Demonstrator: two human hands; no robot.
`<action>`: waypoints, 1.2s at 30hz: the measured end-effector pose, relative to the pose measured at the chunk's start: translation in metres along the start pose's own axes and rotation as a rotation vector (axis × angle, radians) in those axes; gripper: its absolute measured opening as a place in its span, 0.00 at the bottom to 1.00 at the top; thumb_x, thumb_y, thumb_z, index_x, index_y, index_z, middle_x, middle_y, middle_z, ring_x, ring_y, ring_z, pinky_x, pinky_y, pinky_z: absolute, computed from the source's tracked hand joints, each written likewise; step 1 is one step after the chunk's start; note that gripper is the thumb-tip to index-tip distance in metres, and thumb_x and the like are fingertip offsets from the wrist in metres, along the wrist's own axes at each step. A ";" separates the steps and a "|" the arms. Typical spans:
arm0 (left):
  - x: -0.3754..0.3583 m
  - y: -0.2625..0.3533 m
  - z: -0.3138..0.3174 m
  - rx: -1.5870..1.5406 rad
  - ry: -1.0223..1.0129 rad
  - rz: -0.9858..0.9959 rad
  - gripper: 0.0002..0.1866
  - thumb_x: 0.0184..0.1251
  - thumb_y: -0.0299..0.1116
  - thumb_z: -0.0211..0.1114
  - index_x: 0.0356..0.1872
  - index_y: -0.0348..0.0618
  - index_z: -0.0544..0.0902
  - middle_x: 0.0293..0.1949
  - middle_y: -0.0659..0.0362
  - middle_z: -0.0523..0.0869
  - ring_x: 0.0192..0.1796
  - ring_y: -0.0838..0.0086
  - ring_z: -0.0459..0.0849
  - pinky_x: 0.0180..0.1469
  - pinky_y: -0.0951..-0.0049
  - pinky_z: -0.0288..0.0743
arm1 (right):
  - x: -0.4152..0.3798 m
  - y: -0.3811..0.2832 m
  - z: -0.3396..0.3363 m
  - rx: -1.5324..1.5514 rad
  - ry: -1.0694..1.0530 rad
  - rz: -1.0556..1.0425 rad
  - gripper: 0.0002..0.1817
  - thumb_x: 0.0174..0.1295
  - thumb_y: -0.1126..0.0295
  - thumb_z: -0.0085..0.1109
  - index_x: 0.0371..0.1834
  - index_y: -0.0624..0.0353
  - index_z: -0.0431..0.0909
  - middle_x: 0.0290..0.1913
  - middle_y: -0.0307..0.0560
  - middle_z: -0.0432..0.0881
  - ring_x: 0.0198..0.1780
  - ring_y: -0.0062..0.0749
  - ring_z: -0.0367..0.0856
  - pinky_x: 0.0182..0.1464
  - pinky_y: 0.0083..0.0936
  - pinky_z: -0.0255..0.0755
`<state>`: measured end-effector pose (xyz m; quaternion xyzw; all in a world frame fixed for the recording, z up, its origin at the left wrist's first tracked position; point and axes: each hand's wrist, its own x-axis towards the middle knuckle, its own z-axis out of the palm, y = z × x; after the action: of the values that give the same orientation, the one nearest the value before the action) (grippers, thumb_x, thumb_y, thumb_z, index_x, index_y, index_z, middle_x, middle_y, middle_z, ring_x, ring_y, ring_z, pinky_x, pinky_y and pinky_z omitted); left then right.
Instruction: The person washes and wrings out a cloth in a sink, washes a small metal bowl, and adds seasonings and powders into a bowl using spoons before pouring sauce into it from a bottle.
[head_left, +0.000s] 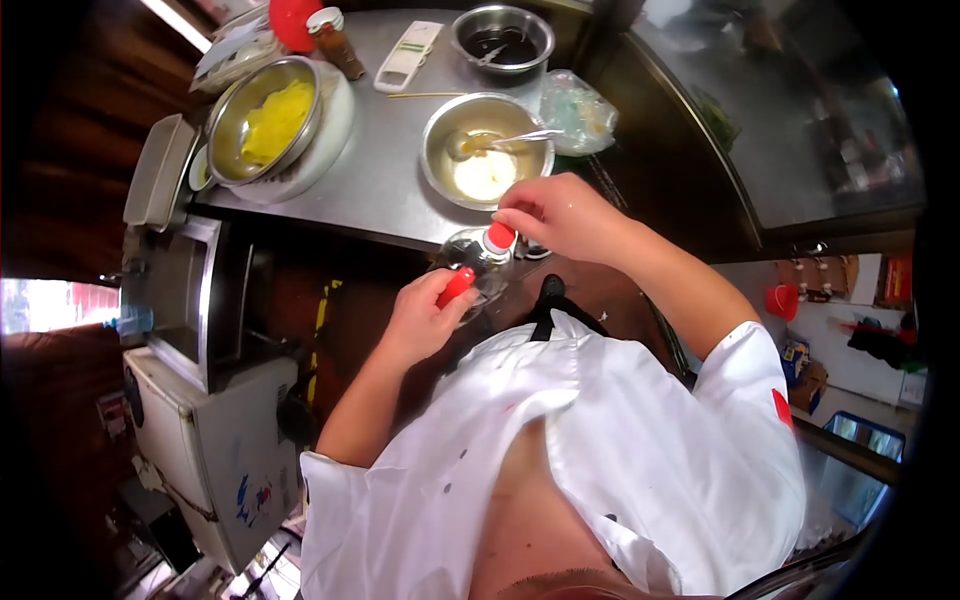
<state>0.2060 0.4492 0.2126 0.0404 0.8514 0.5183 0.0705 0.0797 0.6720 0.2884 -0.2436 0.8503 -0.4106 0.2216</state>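
Observation:
My left hand is closed around the red handle of a clear plastic jug, held just off the counter's front edge. At the jug's neck, the fingers of my right hand are pinched on its red cap. Right behind the jug stands a steel mixing bowl with something pale and yellowish at its bottom. A metal spoon rests in that bowl, its handle over the right side. Most of the jug's body is hidden by my hands.
On the steel counter, a bowl of yellow food stands at left. A bowl of dark liquid, a white grater, a jar and a plastic bag lie further back. A white appliance stands at lower left.

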 end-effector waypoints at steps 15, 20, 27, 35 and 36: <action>0.047 0.054 0.022 0.145 0.159 -0.086 0.12 0.61 0.33 0.74 0.37 0.35 0.83 0.26 0.51 0.82 0.26 0.68 0.78 0.34 0.71 0.75 | 0.032 0.052 -0.016 -0.121 0.252 -0.477 0.16 0.65 0.57 0.62 0.30 0.58 0.75 0.25 0.51 0.80 0.27 0.52 0.80 0.31 0.43 0.73; 0.070 0.066 0.048 0.173 0.182 -0.102 0.13 0.60 0.33 0.75 0.38 0.35 0.83 0.25 0.51 0.82 0.26 0.68 0.78 0.33 0.71 0.74 | 0.037 0.087 -0.046 -0.077 0.166 -0.573 0.16 0.67 0.56 0.59 0.35 0.60 0.74 0.28 0.55 0.82 0.32 0.56 0.81 0.35 0.46 0.75; 0.083 0.072 0.048 0.136 0.205 -0.139 0.13 0.60 0.33 0.75 0.38 0.35 0.84 0.28 0.55 0.85 0.29 0.75 0.80 0.36 0.73 0.76 | 0.052 0.094 -0.060 -0.090 0.140 -0.657 0.16 0.68 0.55 0.58 0.38 0.59 0.75 0.30 0.54 0.81 0.34 0.56 0.81 0.37 0.46 0.74; 0.088 0.040 -0.002 -0.095 0.044 -0.120 0.12 0.59 0.32 0.75 0.38 0.35 0.84 0.31 0.61 0.86 0.33 0.81 0.79 0.40 0.75 0.76 | 0.067 0.071 -0.063 -0.166 0.075 -0.844 0.14 0.68 0.58 0.58 0.42 0.58 0.76 0.36 0.51 0.80 0.40 0.51 0.80 0.42 0.43 0.74; 0.087 0.033 -0.010 -0.091 0.022 -0.118 0.12 0.59 0.32 0.75 0.38 0.35 0.84 0.30 0.62 0.85 0.33 0.81 0.79 0.40 0.75 0.76 | 0.068 0.066 -0.065 -0.178 0.035 -0.869 0.14 0.68 0.59 0.58 0.42 0.58 0.76 0.37 0.51 0.80 0.41 0.50 0.79 0.43 0.42 0.74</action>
<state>0.1185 0.4679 0.2394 -0.0186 0.8286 0.5517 0.0935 -0.0258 0.7056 0.2600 -0.5895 0.7046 -0.3950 -0.0079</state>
